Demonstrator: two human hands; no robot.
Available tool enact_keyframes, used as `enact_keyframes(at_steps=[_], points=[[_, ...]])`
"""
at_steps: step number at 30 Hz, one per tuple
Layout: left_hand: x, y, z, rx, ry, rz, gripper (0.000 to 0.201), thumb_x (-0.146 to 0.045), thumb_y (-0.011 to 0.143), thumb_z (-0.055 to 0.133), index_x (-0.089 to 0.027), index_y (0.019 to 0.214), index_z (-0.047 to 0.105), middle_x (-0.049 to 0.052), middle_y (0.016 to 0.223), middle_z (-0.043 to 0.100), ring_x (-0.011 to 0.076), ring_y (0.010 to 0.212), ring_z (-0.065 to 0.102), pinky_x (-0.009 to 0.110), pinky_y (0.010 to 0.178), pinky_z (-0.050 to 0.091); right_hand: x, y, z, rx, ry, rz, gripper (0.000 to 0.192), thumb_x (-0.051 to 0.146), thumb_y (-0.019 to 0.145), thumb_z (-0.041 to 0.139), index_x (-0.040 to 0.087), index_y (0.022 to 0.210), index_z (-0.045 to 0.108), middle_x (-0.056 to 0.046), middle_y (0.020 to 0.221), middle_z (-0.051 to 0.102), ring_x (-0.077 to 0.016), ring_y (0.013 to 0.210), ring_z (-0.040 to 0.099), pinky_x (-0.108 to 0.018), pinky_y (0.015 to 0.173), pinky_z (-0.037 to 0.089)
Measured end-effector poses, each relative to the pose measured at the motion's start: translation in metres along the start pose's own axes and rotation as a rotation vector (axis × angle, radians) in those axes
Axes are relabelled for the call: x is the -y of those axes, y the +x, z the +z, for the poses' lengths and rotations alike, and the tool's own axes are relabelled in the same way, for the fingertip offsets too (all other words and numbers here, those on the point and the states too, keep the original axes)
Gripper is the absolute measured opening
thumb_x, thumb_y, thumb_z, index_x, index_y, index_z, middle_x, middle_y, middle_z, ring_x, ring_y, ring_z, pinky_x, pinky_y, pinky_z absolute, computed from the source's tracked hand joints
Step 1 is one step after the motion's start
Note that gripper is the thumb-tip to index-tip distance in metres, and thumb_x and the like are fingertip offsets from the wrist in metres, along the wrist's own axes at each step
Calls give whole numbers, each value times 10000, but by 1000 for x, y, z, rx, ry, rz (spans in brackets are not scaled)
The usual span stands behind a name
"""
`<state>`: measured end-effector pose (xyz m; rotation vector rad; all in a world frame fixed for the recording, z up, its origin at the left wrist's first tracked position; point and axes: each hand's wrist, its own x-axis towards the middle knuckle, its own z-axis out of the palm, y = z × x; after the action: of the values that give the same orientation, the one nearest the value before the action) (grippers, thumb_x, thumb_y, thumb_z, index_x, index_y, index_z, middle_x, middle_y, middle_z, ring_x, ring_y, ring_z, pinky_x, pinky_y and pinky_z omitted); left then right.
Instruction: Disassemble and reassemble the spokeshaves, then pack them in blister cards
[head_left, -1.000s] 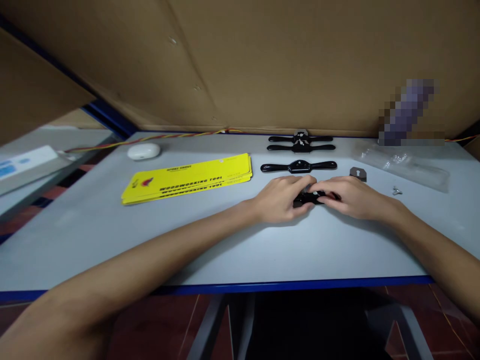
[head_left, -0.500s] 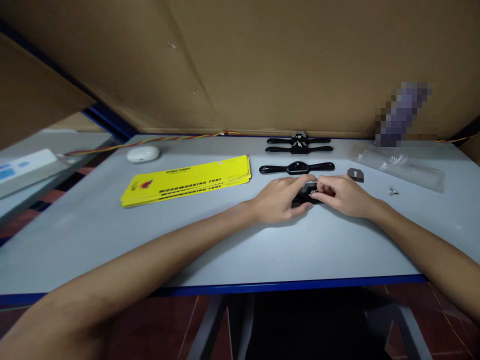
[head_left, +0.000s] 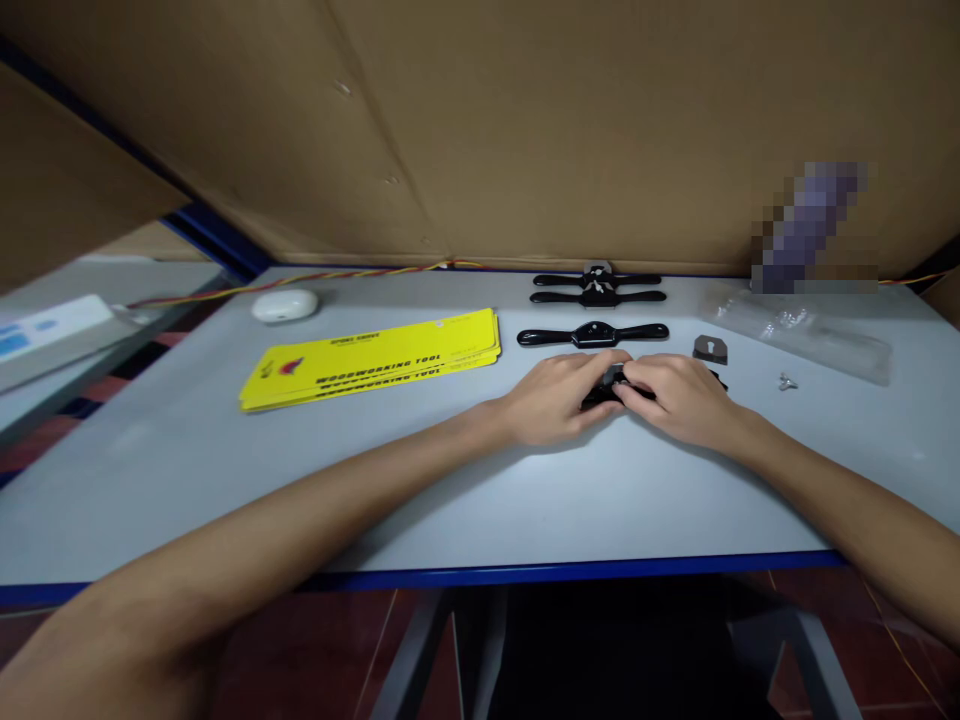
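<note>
- Left hand (head_left: 559, 398) and right hand (head_left: 677, 396) both curled onto the black spokeshave (head_left: 609, 390), fingertips meeting at its middle.
- Looked mid-assembly: loose blade (head_left: 710, 349) and wing screw (head_left: 787, 381) right of it.
- Three finished-looking spokeshaves (head_left: 592, 334) just behind it; flat yellow boxes (head_left: 375, 359) left.

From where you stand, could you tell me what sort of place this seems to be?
Probably a small assembly or packing bench: black two-handled woodworking tools laid out on a grey table, yellow cards printed "woodworking tool", and cardboard sheets walling it in.
</note>
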<state>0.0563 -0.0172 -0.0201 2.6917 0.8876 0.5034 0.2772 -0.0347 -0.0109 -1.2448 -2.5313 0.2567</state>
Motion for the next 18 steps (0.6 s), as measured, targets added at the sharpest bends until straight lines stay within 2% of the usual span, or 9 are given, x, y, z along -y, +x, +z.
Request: enact_keyframes(at_steps=[6, 10, 13, 16, 18], points=[[-2, -2, -1, 12, -4, -11, 498, -425, 1017, 454, -145, 1428, 478, 69, 953, 680, 232, 829, 642, 356, 745, 514, 4, 0, 0, 1, -22, -6, 318, 281, 1024, 411, 202, 760, 571, -44, 750, 588, -182, 712, 464, -348, 678, 275], [0, -1, 2, -8, 9, -35, 541, -460, 986, 490, -163, 1438, 456, 71, 999, 667, 225, 808, 621, 364, 739, 525, 0, -3, -8, 50, 140, 11, 70, 254, 918, 510, 212, 927, 565, -19, 771, 586, -178, 680, 455, -339, 653, 306], [0, 0, 2, -143, 34, -20, 513, -450, 977, 496, -175, 1409, 480, 112, 1092, 646, 245, 866, 615, 403, 775, 547, -4, -5, -11, 53, 246, -13, 261, 213, 889, 505, 210, 1141, 573, -37, 893, 660, -191, 729, 516, -344, 693, 359], [-16, -6, -3, -303, 29, 96, 332, -359, 934, 500, -212, 1218, 590, 114, 1022, 654, 267, 898, 609, 444, 809, 552, -8, -6, -7, 23, 312, -89, 362, 173, 898, 459, 209, 1230, 598, -80, 1080, 712, -222, 885, 601, -367, 793, 412], [-40, -18, -7, -245, -122, 236, 212, -310, 871, 542, -251, 1055, 629, 90, 975, 674, 251, 879, 622, 422, 789, 562, -11, -5, -4, 19, 336, -129, 392, 150, 893, 443, 213, 1234, 626, -90, 1153, 714, -238, 976, 620, -379, 854, 426]])
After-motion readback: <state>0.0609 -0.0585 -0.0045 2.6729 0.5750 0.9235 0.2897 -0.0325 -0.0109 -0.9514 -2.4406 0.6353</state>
